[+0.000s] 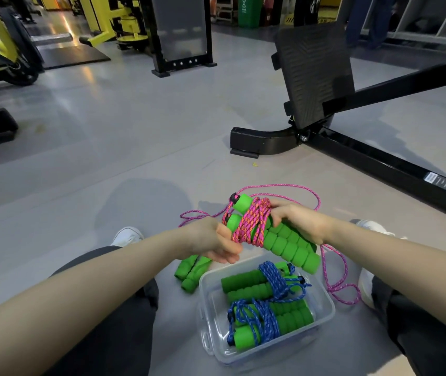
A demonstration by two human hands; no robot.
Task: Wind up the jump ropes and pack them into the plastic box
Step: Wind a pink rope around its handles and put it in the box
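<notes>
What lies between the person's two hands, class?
The head view shows a pair of green handles wound with pink rope between the left hand and the right hand, which both hold the bundle.

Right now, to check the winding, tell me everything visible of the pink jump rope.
The pink jump rope: braided pink cord flecked orange, two ribbed green foam handles side by side above the plastic box. Several turns wrap the handles; the rest trails on the floor. The right hand grips the handles, the left hand the coil.
</notes>
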